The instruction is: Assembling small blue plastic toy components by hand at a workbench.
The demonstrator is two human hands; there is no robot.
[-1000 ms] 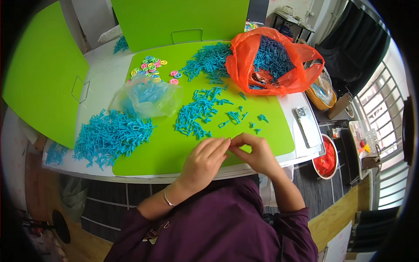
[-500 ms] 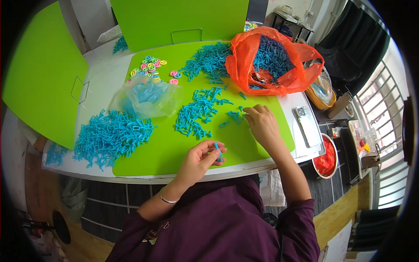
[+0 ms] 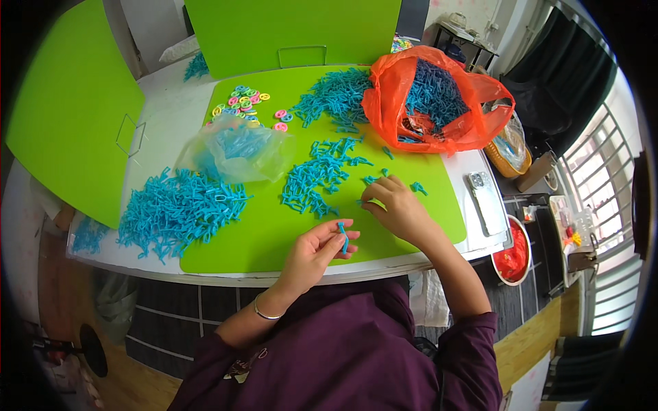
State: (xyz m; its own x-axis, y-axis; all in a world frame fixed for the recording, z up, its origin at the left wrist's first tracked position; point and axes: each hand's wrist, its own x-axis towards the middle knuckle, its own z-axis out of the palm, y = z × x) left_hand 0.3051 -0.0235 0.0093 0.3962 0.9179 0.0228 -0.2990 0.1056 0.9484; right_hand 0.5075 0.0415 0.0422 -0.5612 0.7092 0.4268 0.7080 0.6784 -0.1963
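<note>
Between the thumb and fingers of my left hand (image 3: 319, 249) is a slim blue plastic clip-like piece (image 3: 343, 237), held upright near the table's front edge. My right hand (image 3: 399, 211) is over the green mat, its fingertips bent together at another small blue piece (image 3: 359, 202), mostly hidden by the fingers. A few more loose blue pieces (image 3: 419, 188) lie around that hand. Left of it spreads a scattered group of the same blue pieces (image 3: 317, 177).
A large blue heap (image 3: 181, 209) covers the left side, beside a clear bag (image 3: 240, 151) and pastel rings (image 3: 240, 101). An orange-red bag (image 3: 384, 113) full of blue pieces stands at the back right. Upright green boards (image 3: 295, 31) border the far side; a phone (image 3: 484, 198) lies right.
My right hand has moved left and nearer to me, reaching a loose blue piece and uncovering others to its right. My left hand keeps its piece. The whole view has shifted slightly.
</note>
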